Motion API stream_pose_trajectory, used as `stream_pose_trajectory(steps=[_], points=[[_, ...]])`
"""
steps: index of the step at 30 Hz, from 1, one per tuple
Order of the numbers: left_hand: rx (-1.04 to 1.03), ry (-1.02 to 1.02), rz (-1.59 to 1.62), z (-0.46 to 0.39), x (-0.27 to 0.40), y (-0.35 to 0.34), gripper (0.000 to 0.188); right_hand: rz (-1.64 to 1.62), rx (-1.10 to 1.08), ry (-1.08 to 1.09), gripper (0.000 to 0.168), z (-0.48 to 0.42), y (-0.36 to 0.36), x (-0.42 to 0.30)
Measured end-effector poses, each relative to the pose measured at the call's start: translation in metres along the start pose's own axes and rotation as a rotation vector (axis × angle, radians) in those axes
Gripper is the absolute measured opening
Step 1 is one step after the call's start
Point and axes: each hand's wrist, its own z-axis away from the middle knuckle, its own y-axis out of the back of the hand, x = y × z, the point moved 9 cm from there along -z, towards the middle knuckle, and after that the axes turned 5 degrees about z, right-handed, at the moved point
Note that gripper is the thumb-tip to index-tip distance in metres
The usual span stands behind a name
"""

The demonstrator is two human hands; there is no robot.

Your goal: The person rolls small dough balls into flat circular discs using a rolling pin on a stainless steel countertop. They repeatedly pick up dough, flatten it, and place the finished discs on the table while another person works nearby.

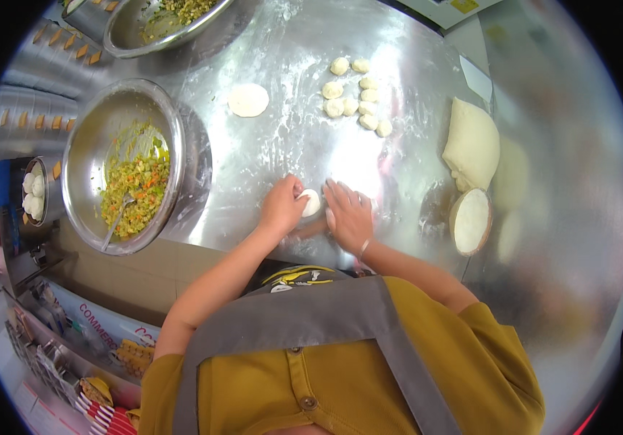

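My left hand pinches the edge of a small dough disc near the front of the floured steel worktop. To the right of the disc, my right hand lies palm down with its fingers extended; what is beneath its palm is hidden. A flat round dough wrapper rests further back, left of several small dough balls. At the left stands a steel bowl of chopped vegetable filling with a metal spoon in it.
A large dough slab lies at the right, against a bowl of white flour. A second filling bowl stands at the back left. Steel containers line the left side; a round tin holds white buns. The steel worktop carries scattered flour.
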Motion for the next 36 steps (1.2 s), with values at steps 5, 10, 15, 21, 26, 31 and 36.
stream_pose_trajectory(steps=[5,10,15,21,26,31,36], points=[[0.038,-0.265,-0.408,-0.042,0.034,0.004,0.016,-0.071,-0.014,-0.069,0.048,-0.085,0.006,0.005],[-0.066,-0.105,-0.198,-0.015,0.002,0.01,0.015,0.051,-0.062,0.071,0.046,0.023,0.008,-0.005],[0.032,-0.254,-0.403,-0.028,0.029,0.009,0.014,-0.066,0.044,-0.071,0.046,-0.082,0.012,-0.008],[0.064,0.009,0.03,-0.003,-0.03,0.031,0.015,-0.061,-0.102,0.013,0.053,0.006,-0.001,-0.008],[0.12,-0.264,-0.305,-0.016,0.011,0.02,0.018,-0.123,-0.095,-0.114,0.056,-0.083,-0.008,-0.01],[0.034,0.063,-0.011,-0.005,-0.018,0.037,0.018,0.008,-0.057,0.023,0.05,-0.01,-0.002,-0.007],[0.035,-0.166,-0.243,0.0,0.017,0.018,0.013,-0.028,0.023,-0.028,0.047,-0.05,0.007,-0.02]])
